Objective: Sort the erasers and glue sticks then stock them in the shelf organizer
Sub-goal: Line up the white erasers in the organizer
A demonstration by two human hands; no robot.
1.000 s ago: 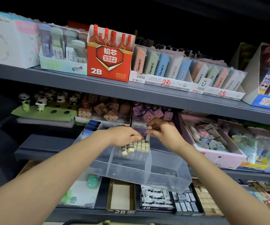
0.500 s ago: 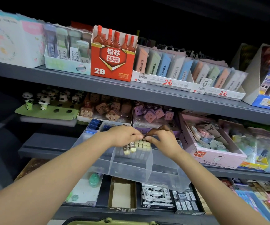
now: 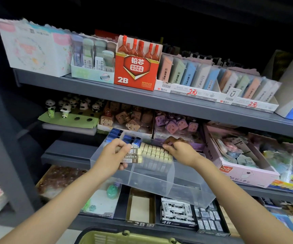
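The left hand [image 3: 114,157] grips a few wrapped erasers [image 3: 132,156] over the clear organizer [image 3: 152,175] on the middle shelf [image 3: 68,155]. The right hand [image 3: 179,150], fingers curled, presses the packed row [image 3: 155,152]. A loose left grip could spill erasers into the wrong compartment; a hard push could topple the row.

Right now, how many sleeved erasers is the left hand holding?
3 brown-sleeved rectangular erasers show in the left hand, stacked: top, middle, bottom with barcode, beside the cream eraser rows in the clear plastic organizer. Fingers may hide more.
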